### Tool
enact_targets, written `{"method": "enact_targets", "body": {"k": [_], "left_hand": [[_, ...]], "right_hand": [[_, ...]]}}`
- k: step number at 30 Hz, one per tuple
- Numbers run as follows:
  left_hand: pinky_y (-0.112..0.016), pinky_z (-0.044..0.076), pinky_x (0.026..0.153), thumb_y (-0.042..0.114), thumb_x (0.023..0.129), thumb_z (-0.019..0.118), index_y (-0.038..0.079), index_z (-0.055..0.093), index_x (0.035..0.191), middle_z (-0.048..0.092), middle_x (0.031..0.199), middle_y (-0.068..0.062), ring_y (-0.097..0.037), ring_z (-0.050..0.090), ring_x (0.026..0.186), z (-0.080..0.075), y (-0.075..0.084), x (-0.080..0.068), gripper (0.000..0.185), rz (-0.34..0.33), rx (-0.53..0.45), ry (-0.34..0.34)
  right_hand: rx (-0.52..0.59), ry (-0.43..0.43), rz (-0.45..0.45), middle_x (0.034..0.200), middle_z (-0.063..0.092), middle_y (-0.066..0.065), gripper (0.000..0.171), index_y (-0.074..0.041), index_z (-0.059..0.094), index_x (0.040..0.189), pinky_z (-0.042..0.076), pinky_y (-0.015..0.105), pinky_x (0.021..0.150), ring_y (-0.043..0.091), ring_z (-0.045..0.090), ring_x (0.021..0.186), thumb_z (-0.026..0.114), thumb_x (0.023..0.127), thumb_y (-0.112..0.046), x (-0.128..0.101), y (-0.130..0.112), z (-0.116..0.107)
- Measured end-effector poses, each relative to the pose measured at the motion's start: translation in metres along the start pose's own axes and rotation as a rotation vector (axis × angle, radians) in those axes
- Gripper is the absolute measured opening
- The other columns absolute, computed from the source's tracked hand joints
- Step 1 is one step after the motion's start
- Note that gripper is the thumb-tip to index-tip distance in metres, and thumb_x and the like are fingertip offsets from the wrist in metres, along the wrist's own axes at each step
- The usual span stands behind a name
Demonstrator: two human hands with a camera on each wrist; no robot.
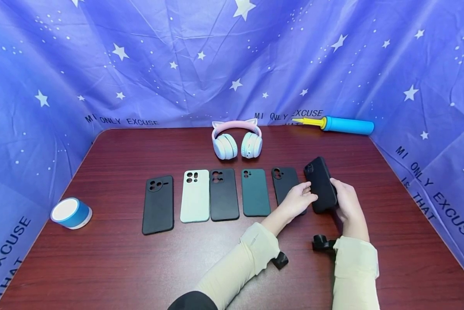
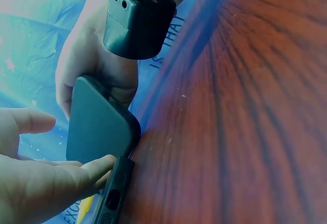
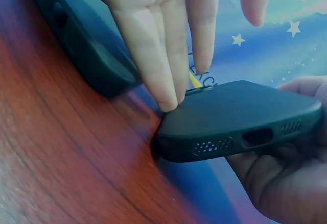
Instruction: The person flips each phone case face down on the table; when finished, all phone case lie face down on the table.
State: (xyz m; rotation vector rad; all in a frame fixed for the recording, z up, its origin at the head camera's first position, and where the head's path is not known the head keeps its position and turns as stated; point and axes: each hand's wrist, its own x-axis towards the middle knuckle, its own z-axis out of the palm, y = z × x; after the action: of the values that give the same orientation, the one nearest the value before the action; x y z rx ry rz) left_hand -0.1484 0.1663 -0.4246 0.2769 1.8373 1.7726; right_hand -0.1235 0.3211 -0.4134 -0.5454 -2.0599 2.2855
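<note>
My right hand [image 1: 349,201] grips a black phone case [image 1: 322,186] by its right side at the right end of a row of cases. In the right wrist view the case is tilted, with its port slot and speaker holes [image 3: 213,146] facing the camera. My left hand [image 1: 292,201] reaches over the neighbouring black case [image 1: 284,183], partly hiding it. Its extended fingers [image 3: 153,63] touch or almost touch the held case's left edge. In the left wrist view, the lower edge of the neighbouring case [image 2: 113,198] shows beside those fingers.
Leftward along the row lie a green case [image 1: 256,193], a dark grey case [image 1: 225,196], a pale case [image 1: 195,198] and another black case [image 1: 158,206]. Behind them stand cat-ear headphones [image 1: 226,146] and a blue pump [image 1: 350,125]. A blue speaker [image 1: 77,215] stands far left.
</note>
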Motion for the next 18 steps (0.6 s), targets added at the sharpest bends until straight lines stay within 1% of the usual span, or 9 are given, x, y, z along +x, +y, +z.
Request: {"method": "enact_targets", "body": {"k": [5, 6, 9, 10, 12, 13, 15, 16, 18], "left_hand": [[-0.030, 0.043, 0.110, 0.015, 0.096, 0.057, 0.008, 0.041, 0.147, 0.045, 0.150, -0.010, -0.020, 0.045, 0.138, -0.0006, 0.0008, -0.0010, 0.054, -0.005, 0.027, -0.016], [-0.030, 0.043, 0.110, 0.015, 0.096, 0.057, 0.008, 0.041, 0.147, 0.046, 0.150, -0.010, -0.019, 0.046, 0.137, -0.0006, 0.0011, -0.0014, 0.054, -0.004, 0.034, -0.016], [-0.029, 0.043, 0.109, 0.015, 0.095, 0.057, 0.008, 0.041, 0.147, 0.046, 0.149, -0.010, -0.019, 0.046, 0.137, -0.0006, 0.0013, -0.0019, 0.054, 0.002, 0.050, -0.018], [-0.029, 0.043, 0.109, 0.015, 0.095, 0.058, 0.008, 0.041, 0.147, 0.046, 0.149, -0.009, -0.019, 0.047, 0.137, -0.0006, 0.0012, -0.0020, 0.054, 0.003, 0.055, -0.018], [-0.028, 0.043, 0.109, 0.015, 0.095, 0.058, 0.008, 0.042, 0.146, 0.047, 0.149, -0.009, -0.019, 0.047, 0.137, -0.0005, 0.0010, -0.0019, 0.054, 0.005, 0.063, -0.017], [-0.028, 0.043, 0.109, 0.015, 0.095, 0.058, 0.008, 0.042, 0.146, 0.046, 0.149, -0.009, -0.019, 0.047, 0.137, -0.0006, 0.0009, -0.0019, 0.054, 0.005, 0.064, -0.018], [-0.027, 0.043, 0.109, 0.015, 0.095, 0.058, 0.008, 0.042, 0.146, 0.047, 0.149, -0.009, -0.018, 0.047, 0.137, -0.0006, 0.0007, -0.0017, 0.054, 0.007, 0.067, -0.018], [-0.027, 0.043, 0.109, 0.015, 0.095, 0.058, 0.008, 0.042, 0.146, 0.047, 0.149, -0.009, -0.018, 0.047, 0.137, -0.0005, 0.0004, -0.0016, 0.054, 0.008, 0.067, -0.017], [-0.028, 0.043, 0.109, 0.015, 0.096, 0.058, 0.008, 0.042, 0.146, 0.047, 0.149, -0.009, -0.018, 0.047, 0.137, -0.0006, 0.0001, -0.0014, 0.054, 0.009, 0.067, -0.018]], "right_hand": [[-0.028, 0.111, -0.036, 0.073, 0.066, -0.019, 0.039, -0.032, 0.070, 0.075, 0.053, 0.013, 0.063, -0.005, 0.061, 0.070, 0.044, 0.101, -0.019, 0.0006, 0.0013, -0.0031], [-0.059, 0.142, -0.045, 0.074, 0.066, -0.021, 0.036, -0.031, 0.072, 0.080, 0.052, 0.012, 0.064, -0.006, 0.060, 0.072, 0.044, 0.100, -0.018, 0.0008, 0.0018, -0.0034], [-0.208, 0.242, -0.056, 0.079, 0.063, -0.028, 0.029, -0.017, 0.073, 0.109, 0.049, 0.008, 0.069, -0.009, 0.057, 0.081, 0.045, 0.100, -0.018, 0.0025, 0.0032, -0.0032], [-0.281, 0.280, -0.047, 0.084, 0.065, -0.025, 0.032, -0.012, 0.070, 0.118, 0.048, 0.008, 0.074, -0.007, 0.057, 0.088, 0.045, 0.101, -0.020, 0.0029, 0.0033, -0.0028], [-0.438, 0.344, -0.036, 0.100, 0.071, -0.012, 0.039, -0.004, 0.062, 0.129, 0.047, 0.015, 0.087, 0.004, 0.058, 0.104, 0.044, 0.101, -0.023, 0.0037, 0.0038, -0.0024], [-0.506, 0.366, -0.031, 0.110, 0.071, -0.005, 0.041, -0.003, 0.060, 0.131, 0.046, 0.021, 0.094, 0.011, 0.057, 0.112, 0.043, 0.101, -0.025, 0.0041, 0.0039, -0.0025], [-0.619, 0.401, -0.023, 0.129, 0.064, 0.009, 0.041, -0.007, 0.061, 0.131, 0.041, 0.033, 0.104, 0.023, 0.050, 0.127, 0.041, 0.101, -0.027, 0.0040, 0.0038, -0.0025], [-0.662, 0.412, -0.026, 0.135, 0.059, 0.015, 0.041, -0.008, 0.061, 0.131, 0.038, 0.040, 0.108, 0.029, 0.047, 0.131, 0.041, 0.101, -0.027, 0.0040, 0.0041, -0.0028], [-0.706, 0.420, -0.050, 0.136, 0.057, 0.021, 0.039, -0.006, 0.062, 0.129, 0.036, 0.047, 0.110, 0.036, 0.045, 0.132, 0.041, 0.101, -0.024, 0.0042, 0.0046, -0.0035]]}}
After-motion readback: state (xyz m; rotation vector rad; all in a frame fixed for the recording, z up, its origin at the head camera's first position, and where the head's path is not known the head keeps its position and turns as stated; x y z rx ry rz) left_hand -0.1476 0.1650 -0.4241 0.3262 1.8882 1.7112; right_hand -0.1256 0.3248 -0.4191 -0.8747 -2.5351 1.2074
